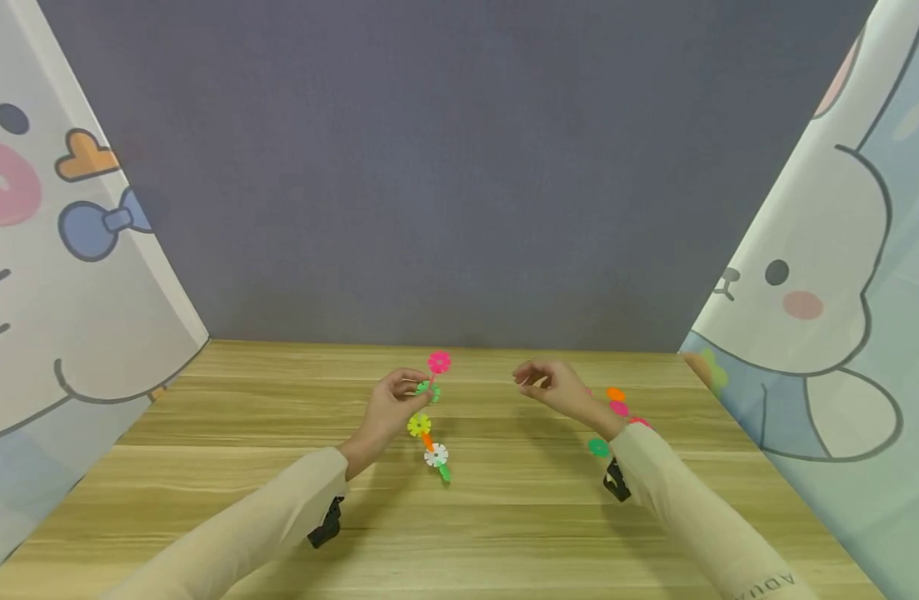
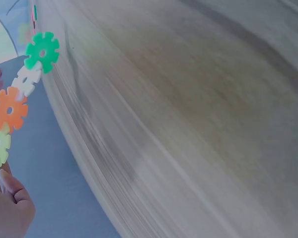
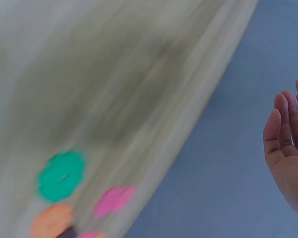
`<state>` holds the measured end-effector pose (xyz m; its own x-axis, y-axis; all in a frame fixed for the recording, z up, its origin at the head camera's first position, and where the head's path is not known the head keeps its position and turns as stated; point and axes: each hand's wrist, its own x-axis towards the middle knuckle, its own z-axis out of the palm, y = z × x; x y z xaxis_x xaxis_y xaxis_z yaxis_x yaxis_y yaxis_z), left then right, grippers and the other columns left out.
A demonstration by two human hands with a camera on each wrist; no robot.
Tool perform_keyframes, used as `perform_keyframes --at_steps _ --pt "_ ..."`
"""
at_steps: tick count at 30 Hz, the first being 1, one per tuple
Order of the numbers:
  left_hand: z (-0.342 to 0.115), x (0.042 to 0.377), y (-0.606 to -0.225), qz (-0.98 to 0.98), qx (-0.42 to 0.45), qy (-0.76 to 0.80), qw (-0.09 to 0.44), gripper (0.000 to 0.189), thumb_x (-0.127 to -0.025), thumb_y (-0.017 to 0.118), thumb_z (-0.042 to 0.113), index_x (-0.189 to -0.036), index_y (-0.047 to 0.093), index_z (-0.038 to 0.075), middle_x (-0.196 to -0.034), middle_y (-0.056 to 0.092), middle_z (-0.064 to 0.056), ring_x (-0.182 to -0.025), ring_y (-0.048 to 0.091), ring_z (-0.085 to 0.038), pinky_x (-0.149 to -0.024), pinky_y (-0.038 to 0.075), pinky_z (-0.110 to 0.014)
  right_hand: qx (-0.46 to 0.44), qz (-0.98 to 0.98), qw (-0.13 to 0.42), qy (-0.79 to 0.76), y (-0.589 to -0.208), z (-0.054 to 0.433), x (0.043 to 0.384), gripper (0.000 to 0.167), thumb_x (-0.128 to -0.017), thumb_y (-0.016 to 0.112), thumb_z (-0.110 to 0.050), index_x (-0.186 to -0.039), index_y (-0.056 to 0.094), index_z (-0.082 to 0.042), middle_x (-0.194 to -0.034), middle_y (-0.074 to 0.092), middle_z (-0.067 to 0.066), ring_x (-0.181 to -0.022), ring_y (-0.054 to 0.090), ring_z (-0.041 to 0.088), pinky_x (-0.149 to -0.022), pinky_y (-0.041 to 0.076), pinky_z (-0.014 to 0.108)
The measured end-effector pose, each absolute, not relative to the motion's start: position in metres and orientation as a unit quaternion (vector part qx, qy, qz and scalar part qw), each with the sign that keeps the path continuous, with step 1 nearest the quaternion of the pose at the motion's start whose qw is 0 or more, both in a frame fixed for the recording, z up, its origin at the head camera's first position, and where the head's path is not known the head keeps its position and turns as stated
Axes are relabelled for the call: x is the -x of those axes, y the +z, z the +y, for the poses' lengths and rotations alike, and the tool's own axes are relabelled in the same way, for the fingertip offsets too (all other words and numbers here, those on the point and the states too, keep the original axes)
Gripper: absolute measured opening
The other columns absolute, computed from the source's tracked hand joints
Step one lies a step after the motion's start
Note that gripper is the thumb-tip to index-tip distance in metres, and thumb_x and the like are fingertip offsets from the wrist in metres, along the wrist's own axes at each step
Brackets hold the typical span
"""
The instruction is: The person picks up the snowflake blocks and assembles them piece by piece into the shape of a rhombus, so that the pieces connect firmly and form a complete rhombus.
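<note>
My left hand (image 1: 396,402) pinches a chain of notched plastic snowflake discs by its upper part. A pink disc (image 1: 440,362) tops the chain, with a green disc (image 1: 428,391) at the fingertips. Below the hand hang a yellow disc (image 1: 419,425), an orange disc (image 1: 427,442), a white disc (image 1: 436,455) and another green disc (image 1: 445,472). The left wrist view shows the hand (image 2: 10,206) and the chain's lower end. My right hand (image 1: 556,388) is raised to the right of the chain, fingers loosely bent. Nothing shows in it in the right wrist view (image 3: 290,148).
Loose discs lie on the wooden table (image 1: 504,533) by the right forearm: a teal one (image 1: 598,447), an orange one (image 1: 616,394), a pink one (image 1: 619,408) and a red one (image 1: 639,422), partly behind the sleeve. A grey panel (image 1: 444,183) stands behind; cartoon-printed cloth hangs at both sides.
</note>
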<state>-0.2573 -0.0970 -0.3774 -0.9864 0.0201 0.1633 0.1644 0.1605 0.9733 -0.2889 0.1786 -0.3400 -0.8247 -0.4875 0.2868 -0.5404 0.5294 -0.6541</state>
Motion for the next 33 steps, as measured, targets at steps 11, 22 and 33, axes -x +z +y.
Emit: perform_keyframes --at_steps 11,22,33 --pt "-0.102 0.255 -0.375 -0.761 0.059 -0.645 0.042 0.035 -0.083 0.065 0.010 -0.116 0.056 0.009 -0.118 0.060 -0.014 -0.095 0.058 -0.020 -0.080 0.049 -0.029 -0.296 -0.887 0.006 0.355 -0.384 0.252 0.290 0.020 -0.083 0.061 0.003 -0.102 0.059 0.008 -0.100 0.061 0.024 -0.086 0.059 0.029 -0.067 0.049 0.024" --pt "-0.104 0.257 -0.376 -0.761 0.065 -0.644 0.043 0.042 -0.082 0.065 0.006 -0.122 0.053 0.011 -0.117 0.062 -0.012 -0.091 0.062 -0.021 -0.079 0.051 -0.033 -0.329 -0.898 -0.022 0.293 -0.394 0.284 0.280 0.022 -0.075 0.064 0.009 -0.096 0.060 0.009 -0.091 0.063 0.020 -0.079 0.059 0.030 -0.064 0.050 0.025" --pt "-0.108 0.257 -0.373 -0.754 0.093 -0.650 0.020 0.048 -0.084 0.063 0.006 -0.129 0.048 0.014 -0.118 0.060 -0.014 -0.088 0.063 -0.020 -0.081 0.050 -0.031 -0.306 -0.920 -0.029 0.243 -0.398 0.294 0.273 0.024 -0.072 0.072 0.000 -0.094 0.062 0.000 -0.092 0.063 0.008 -0.082 0.060 0.022 -0.074 0.052 0.036"
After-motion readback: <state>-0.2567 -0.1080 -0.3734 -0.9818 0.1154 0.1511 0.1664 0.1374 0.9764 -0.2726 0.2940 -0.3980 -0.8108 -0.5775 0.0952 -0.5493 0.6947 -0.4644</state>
